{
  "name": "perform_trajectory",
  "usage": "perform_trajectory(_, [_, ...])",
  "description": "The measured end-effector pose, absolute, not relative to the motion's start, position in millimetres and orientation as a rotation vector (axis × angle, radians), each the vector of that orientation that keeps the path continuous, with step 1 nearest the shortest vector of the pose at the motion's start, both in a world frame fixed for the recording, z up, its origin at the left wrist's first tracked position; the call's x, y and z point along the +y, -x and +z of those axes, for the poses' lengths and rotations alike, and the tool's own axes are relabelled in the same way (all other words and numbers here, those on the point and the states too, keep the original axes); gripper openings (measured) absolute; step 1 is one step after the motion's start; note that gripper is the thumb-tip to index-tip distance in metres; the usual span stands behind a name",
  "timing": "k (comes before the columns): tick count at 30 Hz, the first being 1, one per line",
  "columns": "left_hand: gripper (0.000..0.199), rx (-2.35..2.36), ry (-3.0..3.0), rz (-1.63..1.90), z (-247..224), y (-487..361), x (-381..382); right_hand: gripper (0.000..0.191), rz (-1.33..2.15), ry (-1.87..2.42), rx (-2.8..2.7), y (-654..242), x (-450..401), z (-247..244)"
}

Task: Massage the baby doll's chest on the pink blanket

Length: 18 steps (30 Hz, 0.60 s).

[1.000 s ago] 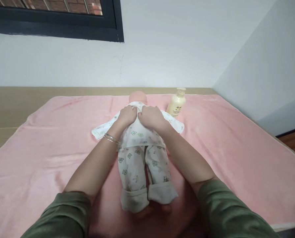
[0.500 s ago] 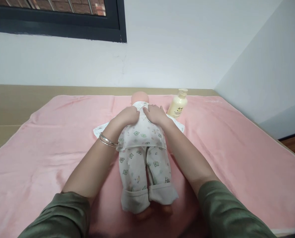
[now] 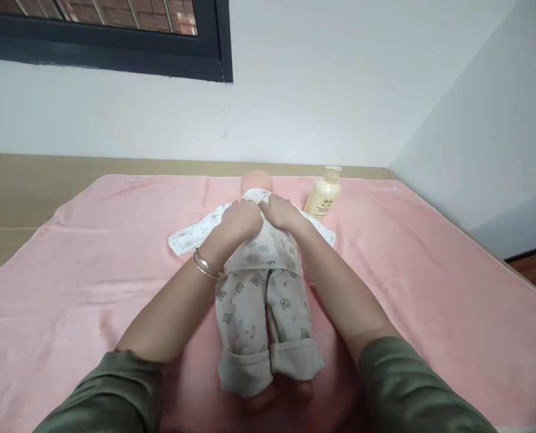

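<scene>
A baby doll [image 3: 265, 258] lies lengthwise in front of me, its bald head away and its feet towards me. It wears a white printed top and trousers with rolled cuffs; its face is out of sight. My left hand [image 3: 245, 218] rests on the upper middle of the top, fingers curled in and their tips hidden. Beside it, my right hand [image 3: 282, 211] lies on the upper right of the doll's body, thumb apart from the fingers. The two hands nearly meet. A pale yellow pump bottle [image 3: 322, 195] stands just beyond the doll's right sleeve.
A pink blanket [image 3: 92, 270] with some creases covers most of the wooden surface [image 3: 24, 186]. White walls [image 3: 304, 108] close off the back and right. A dark window frame [image 3: 115, 51] is at the upper left.
My left hand has slid to the right, towards the middle of the doll, uncovering more of the left sleeve. The right hand has barely shifted.
</scene>
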State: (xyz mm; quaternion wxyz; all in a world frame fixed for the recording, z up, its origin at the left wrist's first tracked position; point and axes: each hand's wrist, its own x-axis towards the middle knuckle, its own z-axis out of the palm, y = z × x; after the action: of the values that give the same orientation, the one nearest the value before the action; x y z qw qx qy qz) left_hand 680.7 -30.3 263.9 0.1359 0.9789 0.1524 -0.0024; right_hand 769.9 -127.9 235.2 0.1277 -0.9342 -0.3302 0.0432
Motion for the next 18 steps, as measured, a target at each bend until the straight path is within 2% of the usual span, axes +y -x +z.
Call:
perform_trajectory(3, [0.031,0.358,-2.941,-0.247,277.0,-673.9,-32.4,0.056,0.074,2.747,-0.95,-772.0,-128.0,233.5])
perform_trajectory(7, [0.036,0.308,-2.965,-0.173,268.9,-683.5,-14.7,0.059,-0.045,2.838,-0.964,-747.2,-125.6,240.5])
perform_trajectory(9, [0.039,0.32,-2.936,-0.099,257.7,-691.9,-3.2,0.054,-0.079,2.877,-1.037,-729.4,-123.1,244.5])
perform_trajectory(13, [0.051,0.507,-2.741,0.035,238.3,-703.5,10.5,0.05,-0.182,2.949,-1.054,-707.4,-117.9,247.4])
perform_trajectory(16, [0.06,0.625,-2.661,0.045,235.5,-703.5,7.2,0.049,-0.093,2.865,-1.063,-718.0,-118.2,245.6])
perform_trajectory(18, [0.056,0.602,-2.726,0.072,240.7,-700.2,-1.3,0.053,-0.018,2.787,-0.962,-735.6,-120.0,242.5])
